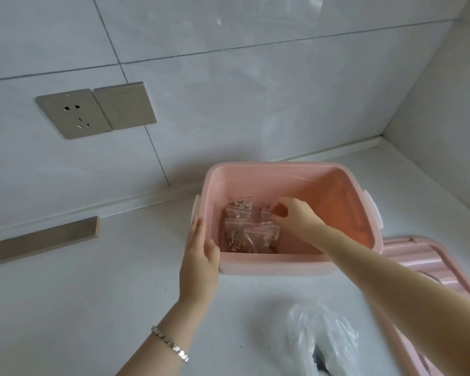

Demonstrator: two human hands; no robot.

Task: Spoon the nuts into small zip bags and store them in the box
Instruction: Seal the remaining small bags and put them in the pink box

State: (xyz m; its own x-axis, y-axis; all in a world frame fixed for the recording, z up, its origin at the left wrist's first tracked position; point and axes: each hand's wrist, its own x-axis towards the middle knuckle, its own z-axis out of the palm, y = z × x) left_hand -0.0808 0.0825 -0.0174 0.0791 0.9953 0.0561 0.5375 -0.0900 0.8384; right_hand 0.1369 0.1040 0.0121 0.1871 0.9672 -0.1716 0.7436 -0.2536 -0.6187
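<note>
While the left hand (200,256) lies flat with straight fingers against the left wall of the pink plastic box (282,169), the right hand (291,215) reaches inside and pinches one small clear zip bag (266,213). More zip bags of brown nuts (261,237) lie on the box floor. The box stands on the white desk (92,294), and its pink lid (432,264) lies just to its right.

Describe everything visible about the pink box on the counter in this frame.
The pink box is a rectangular, smooth plastic tub with rounded rim and pale latches on both ends. It stands upright and open on the white counter, its lid off beside it. Inside, zip bags of nuts lie at its left end. The left hand rests flat on its left wall; the right hand reaches inside, pinching one.
</note>
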